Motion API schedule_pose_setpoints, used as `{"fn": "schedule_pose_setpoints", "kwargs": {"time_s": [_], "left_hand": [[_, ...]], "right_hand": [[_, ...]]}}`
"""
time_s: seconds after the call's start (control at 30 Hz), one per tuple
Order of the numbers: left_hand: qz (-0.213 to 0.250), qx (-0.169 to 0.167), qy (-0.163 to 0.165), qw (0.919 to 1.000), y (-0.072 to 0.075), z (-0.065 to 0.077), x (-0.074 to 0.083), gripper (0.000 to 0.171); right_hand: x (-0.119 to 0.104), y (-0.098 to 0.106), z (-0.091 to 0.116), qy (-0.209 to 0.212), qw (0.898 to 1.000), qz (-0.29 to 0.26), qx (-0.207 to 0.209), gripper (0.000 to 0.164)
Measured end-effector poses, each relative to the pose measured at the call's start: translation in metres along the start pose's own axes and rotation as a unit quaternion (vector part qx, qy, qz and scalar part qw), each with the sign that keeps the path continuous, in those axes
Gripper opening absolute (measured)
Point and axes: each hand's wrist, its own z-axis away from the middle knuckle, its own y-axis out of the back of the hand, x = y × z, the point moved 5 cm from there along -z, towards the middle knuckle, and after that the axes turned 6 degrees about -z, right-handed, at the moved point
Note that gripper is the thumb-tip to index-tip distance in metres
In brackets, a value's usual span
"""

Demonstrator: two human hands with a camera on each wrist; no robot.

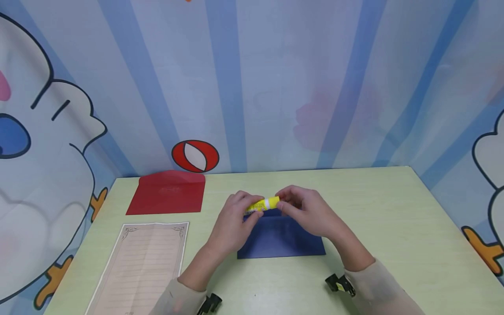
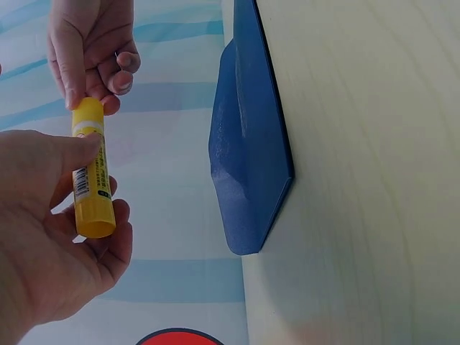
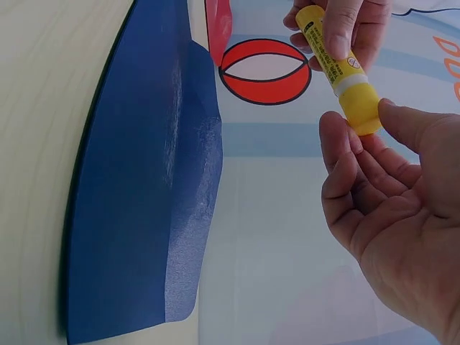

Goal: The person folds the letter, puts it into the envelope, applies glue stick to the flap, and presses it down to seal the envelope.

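Note:
A yellow glue stick (image 1: 264, 204) with a white band is held between both hands, above a dark blue envelope (image 1: 281, 238). My left hand (image 1: 236, 218) grips its labelled body, thumb along the side, as the left wrist view shows. At the other end, my right hand (image 1: 309, 210) pinches the yellow cap (image 3: 359, 108) between thumb and fingertips. The cap sits against the white band. In the right wrist view the blue envelope (image 3: 129, 180) lies on the table with its flap (image 3: 198, 187) raised on the far side.
A red envelope (image 1: 167, 197) with its flap up lies at the back left of the table. In front of it is a lined sheet of letter paper (image 1: 145, 262) with a decorated border. A striped cartoon backdrop (image 1: 267, 87) stands behind the table's back edge.

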Motion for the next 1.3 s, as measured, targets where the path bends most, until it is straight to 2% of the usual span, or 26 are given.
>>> {"fn": "schedule_pose_setpoints", "kwargs": {"time_s": [0.2, 0.4, 0.6, 0.87, 1.0, 1.13, 1.3], "left_hand": [[-0.003, -0.005, 0.004, 1.0000, -0.0003, 0.0005, 0.0004, 0.038], [0.002, -0.011, 0.007, 0.9999, -0.0019, 0.0004, 0.0002, 0.038], [0.008, -0.016, 0.004, 0.9998, -0.0031, 0.0009, 0.0006, 0.037], [0.003, -0.017, -0.012, 0.9998, -0.0018, 0.0019, 0.0035, 0.036], [-0.001, -0.016, -0.010, 0.9998, -0.0003, 0.0017, 0.0041, 0.037], [-0.001, -0.017, 0.000, 0.9999, 0.0009, 0.0013, 0.0040, 0.036], [0.003, -0.021, 0.001, 0.9998, 0.0003, 0.0015, 0.0034, 0.036]], "right_hand": [[-0.0007, -0.0012, -0.0009, 0.017, 1.000, 0.019, 0.003, 0.040], [-0.0008, -0.0030, -0.0012, 0.019, 1.000, 0.022, -0.007, 0.026], [0.0016, -0.0040, -0.0010, 0.000, 0.999, 0.014, -0.033, 0.022], [0.0036, -0.0059, -0.0009, -0.006, 0.998, 0.027, -0.052, 0.019], [0.0030, -0.0060, -0.0009, -0.007, 0.998, 0.037, -0.047, 0.033], [0.0001, -0.0032, 0.0000, 0.010, 0.998, 0.046, -0.034, 0.045], [-0.0013, -0.0025, 0.0008, 0.027, 0.998, 0.038, -0.036, 0.026]]}}
